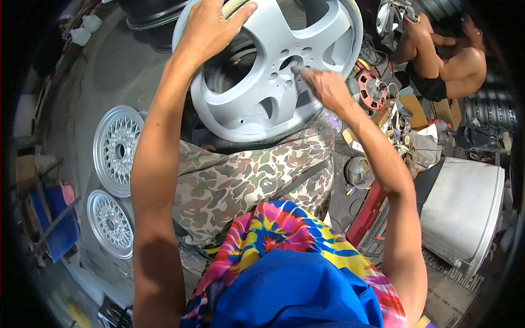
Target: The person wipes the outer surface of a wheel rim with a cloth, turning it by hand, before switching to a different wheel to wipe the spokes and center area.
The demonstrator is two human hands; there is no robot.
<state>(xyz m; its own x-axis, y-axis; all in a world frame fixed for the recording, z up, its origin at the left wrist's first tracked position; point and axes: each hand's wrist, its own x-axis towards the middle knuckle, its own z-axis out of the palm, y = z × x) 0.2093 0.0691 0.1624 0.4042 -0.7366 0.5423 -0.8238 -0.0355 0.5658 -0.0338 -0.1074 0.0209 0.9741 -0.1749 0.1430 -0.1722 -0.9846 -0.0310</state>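
Observation:
A large grey alloy wheel rim [276, 117] with a matte, dusty face stands tilted before me, close to my camouflage-covered lap. My left hand [210, 30] grips its upper left edge, thumb on the front and the other fingertips partly out of view. Beside the centre hole, my right hand [325, 87] presses its bunched fingers on the face near the bolt holes. Motion blurs those dusty fingertips, and whatever may be under them is too small to make out. Through the gaps between the spokes, dark round shapes show behind the rim.
Two silver mesh wheels [117, 150] [111, 223] lie on the left floor. At right are a red cable reel [371, 90], cluttered cartons [413, 112] and a big white rim barrel [465, 208]. A person [445, 63] sits at upper right, hands on a metallic piece.

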